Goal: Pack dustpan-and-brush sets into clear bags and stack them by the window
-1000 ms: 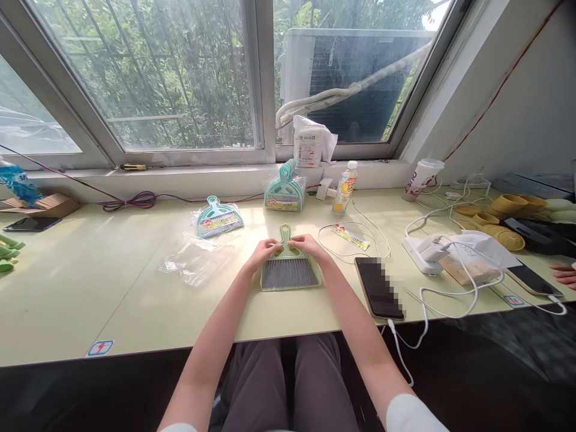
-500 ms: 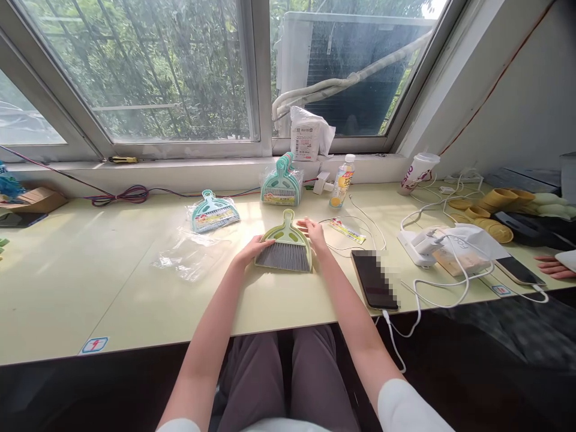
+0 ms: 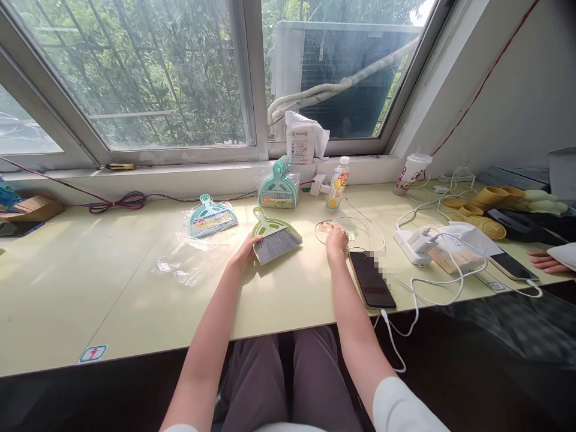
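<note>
My left hand (image 3: 244,252) grips the left edge of a green dustpan (image 3: 269,226) with a grey-bristled brush (image 3: 278,245) set in it; the pair is tilted on the table. To the right, my right hand (image 3: 337,241) is closed over a small printed label card (image 3: 324,227), whose two ends show on either side of the fingers. A flat clear plastic bag (image 3: 182,264) lies left of my left hand. Behind it is a bagged teal dustpan-and-brush set (image 3: 211,217), and several more bagged sets (image 3: 278,187) stand against the sill.
A drink bottle (image 3: 337,185) stands behind my right hand. A phone (image 3: 372,279) on a white cable lies beside my right forearm. Farther right are a power strip (image 3: 411,248), cables, a paper cup (image 3: 411,174) and another person's hand (image 3: 546,261). Bundled wires (image 3: 117,203) lie at back left.
My right hand has left the dustpan's side and moved right onto the label card, closing over it. The dustpan and brush have turned and shifted left in my left hand.
</note>
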`<act>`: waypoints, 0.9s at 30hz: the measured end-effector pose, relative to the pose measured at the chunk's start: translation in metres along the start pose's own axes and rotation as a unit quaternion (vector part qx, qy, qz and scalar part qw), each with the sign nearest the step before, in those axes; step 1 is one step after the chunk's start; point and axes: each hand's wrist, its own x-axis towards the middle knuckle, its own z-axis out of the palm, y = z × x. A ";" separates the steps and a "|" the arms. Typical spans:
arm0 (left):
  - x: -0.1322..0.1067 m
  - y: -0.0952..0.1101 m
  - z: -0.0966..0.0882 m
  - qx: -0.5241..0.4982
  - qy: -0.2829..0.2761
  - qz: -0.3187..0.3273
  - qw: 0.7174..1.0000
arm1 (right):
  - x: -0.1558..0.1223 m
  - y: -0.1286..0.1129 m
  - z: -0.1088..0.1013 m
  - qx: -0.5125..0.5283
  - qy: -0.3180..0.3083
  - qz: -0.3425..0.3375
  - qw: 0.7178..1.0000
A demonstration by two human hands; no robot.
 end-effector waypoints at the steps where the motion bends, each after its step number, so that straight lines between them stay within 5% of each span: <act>1: 0.001 -0.001 0.000 -0.006 0.004 0.000 1.000 | 0.001 0.001 -0.001 0.026 0.015 0.023 0.999; 5: 0.003 -0.003 -0.002 -0.016 0.019 0.008 1.000 | 0.006 -0.001 -0.004 0.146 0.088 0.070 0.983; 9: 0.008 -0.008 -0.002 -0.033 0.042 0.020 0.998 | -0.006 -0.029 -0.003 0.331 0.148 -0.026 0.932; 13: 0.011 -0.013 0.002 -0.059 0.026 0.026 0.998 | -0.049 -0.068 0.017 0.385 0.029 -0.165 0.907; 18: 0.007 -0.012 0.003 -0.095 -0.013 0.061 0.993 | -0.087 -0.086 0.042 0.210 -0.181 -0.361 0.890; 27: 0.004 -0.006 -0.003 -0.123 -0.021 0.102 0.987 | -0.078 -0.081 0.042 0.136 -0.204 -0.382 0.891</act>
